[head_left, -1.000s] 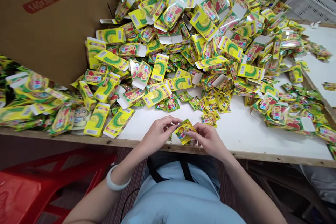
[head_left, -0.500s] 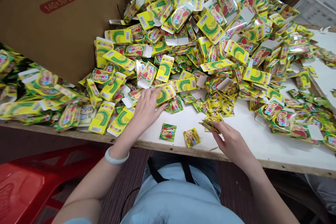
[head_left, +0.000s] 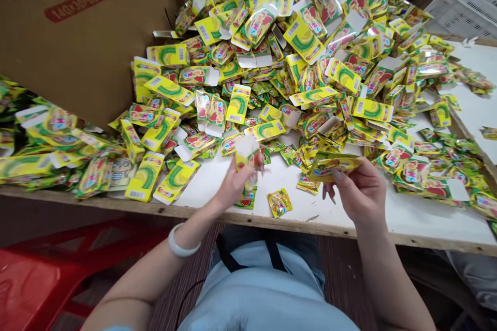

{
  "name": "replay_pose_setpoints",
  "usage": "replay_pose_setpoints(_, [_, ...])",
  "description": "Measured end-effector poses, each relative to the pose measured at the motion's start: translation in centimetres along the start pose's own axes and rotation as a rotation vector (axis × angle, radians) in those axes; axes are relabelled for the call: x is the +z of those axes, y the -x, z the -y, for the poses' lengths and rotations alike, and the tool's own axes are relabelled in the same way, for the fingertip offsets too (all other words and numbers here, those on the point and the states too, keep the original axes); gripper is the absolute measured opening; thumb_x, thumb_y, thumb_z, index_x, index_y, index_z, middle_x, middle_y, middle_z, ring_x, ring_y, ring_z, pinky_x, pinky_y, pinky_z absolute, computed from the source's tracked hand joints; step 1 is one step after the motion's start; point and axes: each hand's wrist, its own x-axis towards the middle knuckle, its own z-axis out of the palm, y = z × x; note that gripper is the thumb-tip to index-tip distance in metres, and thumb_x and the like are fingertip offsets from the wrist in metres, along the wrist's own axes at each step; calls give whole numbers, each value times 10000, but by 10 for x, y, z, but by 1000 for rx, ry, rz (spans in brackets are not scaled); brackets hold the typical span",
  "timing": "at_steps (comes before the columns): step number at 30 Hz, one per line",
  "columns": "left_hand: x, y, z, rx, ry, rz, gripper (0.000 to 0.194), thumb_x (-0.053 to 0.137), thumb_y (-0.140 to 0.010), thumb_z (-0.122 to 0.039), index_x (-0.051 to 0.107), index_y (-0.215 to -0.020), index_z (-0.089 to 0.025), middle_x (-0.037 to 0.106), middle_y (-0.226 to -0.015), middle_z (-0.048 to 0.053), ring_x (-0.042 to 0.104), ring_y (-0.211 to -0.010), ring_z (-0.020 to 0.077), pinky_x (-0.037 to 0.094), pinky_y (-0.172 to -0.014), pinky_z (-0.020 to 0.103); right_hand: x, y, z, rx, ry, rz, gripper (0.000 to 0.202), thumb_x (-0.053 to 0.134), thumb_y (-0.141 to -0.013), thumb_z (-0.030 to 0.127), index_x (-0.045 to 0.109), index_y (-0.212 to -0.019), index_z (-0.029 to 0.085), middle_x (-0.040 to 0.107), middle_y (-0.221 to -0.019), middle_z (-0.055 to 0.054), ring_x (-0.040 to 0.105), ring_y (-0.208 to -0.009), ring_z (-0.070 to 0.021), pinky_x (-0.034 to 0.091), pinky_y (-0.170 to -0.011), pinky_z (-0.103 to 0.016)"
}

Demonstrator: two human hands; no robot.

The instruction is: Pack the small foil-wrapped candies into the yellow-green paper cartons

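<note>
My left hand (head_left: pixel 236 181) is closed round a small yellow-green candy box (head_left: pixel 245 152), upright and blurred, with a white flap at its top. In my right hand (head_left: pixel 359 191) several yellow candy sachets (head_left: pixel 334 166) are pinched between thumb and fingers, raised over the table. A green sachet (head_left: pixel 247 198) lies partly hidden behind my left hand. Between my hands, near the table's front edge, a yellow sachet (head_left: pixel 279 202) lies flat. More yellow sachets (head_left: pixel 308 182) lie just beyond my right hand.
A big heap of candy boxes (head_left: pixel 305 39) covers the table's back and middle. A brown carton (head_left: pixel 77 36) stands at the left among boxes. Green sachets (head_left: pixel 446 139) lie at the right near a wooden strip. A red stool (head_left: pixel 31 279) is below left, a white crate (head_left: pixel 462 13) far right.
My left hand has picked up a box from the heap's edge and brought it right and nearer me. My right hand has lifted its sachets up and to the right.
</note>
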Motion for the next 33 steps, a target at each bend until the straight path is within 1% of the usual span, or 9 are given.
replay_pose_setpoints(4, [32, 24, -12, -298, 312, 318, 381, 722, -695, -487, 532, -807, -176, 536, -665, -20, 501, -578, 117, 448, -579, 270, 30, -12, 4, -26, -83, 77, 137, 717, -873, 308, 636, -964, 244, 592, -812, 21, 528, -504, -82, 454, -406, -215])
replay_pose_setpoints(8, [39, 32, -14, -373, 296, 505, 422, 806, -658, -480, 540, -769, -171, 522, -669, -20, 466, -610, 112, 388, -571, 261, 44, -17, 14, -62, 87, 231, 135, 671, -898, 353, 651, -960, 235, 592, -955, -38, 605, -733, -136, 531, -541, -238])
replay_pose_setpoints(11, [36, 32, -13, -368, 278, 532, 434, 817, -663, -488, 531, -748, -172, 510, -666, -26, 441, -611, 105, 355, -557, 257, 36, -19, 25, -128, 331, 376, 121, 607, -936, 321, 661, -934, 213, 585, -957, -68, 593, -860, -174, 544, -638, -264])
replay_pose_setpoints(16, [35, 29, -13, -330, 247, 597, 364, 810, -700, -372, 528, -816, -173, 526, -716, -40, 446, -631, 95, 388, -595, 250, 17, -20, 40, -223, 634, 659, 127, 528, -981, 203, 634, -913, 188, 581, -929, -66, 571, -819, -154, 487, -672, -252])
replay_pose_setpoints(20, [38, 29, -9, -296, 163, 644, 325, 786, -708, -311, 521, -843, -181, 541, -727, -43, 474, -643, 106, 409, -607, 254, 21, -16, 48, -185, 859, 774, 186, 463, -981, 140, 640, -972, 193, 590, -916, -57, 574, -749, -151, 474, -659, -263])
replay_pose_setpoints(24, [35, 31, -5, -288, 183, 755, 300, 767, -732, -318, 511, -808, -182, 534, -694, -45, 473, -621, 101, 404, -592, 248, 23, -8, 49, -145, 722, 769, 183, 512, -971, 184, 662, -1061, 236, 667, -889, -40, 622, -695, -150, 499, -606, -252])
replay_pose_setpoints(28, [31, 35, -7, -366, 200, 881, 318, 750, -762, -371, 497, -793, -181, 507, -674, -53, 456, -593, 89, 393, -566, 234, 8, 4, 39, -54, 509, 662, 142, 559, -975, 268, 695, -966, 230, 721, -849, -43, 675, -726, -158, 538, -633, -255])
replay_pose_setpoints(30, [34, 40, -7, -370, 227, 899, 343, 775, -738, -367, 503, -838, -184, 523, -696, -51, 475, -606, 94, 411, -582, 237, 2, 14, 33, -15, 438, 740, 219, 505, -1002, 255, 718, -958, 229, 743, -890, -52, 705, -812, -168, 561, -720, -271])
replay_pose_setpoints(33, [45, 49, -3, -383, 209, 881, 460, 822, -690, -382, 530, -984, -184, 579, -780, -31, 544, -680, 125, 462, -646, 257, 1, 29, 31, 66, 397, 900, 286, 438, -1031, 258, 715, -1103, 245, 757, -976, -54, 714, -928, -177, 570, -830, -294])
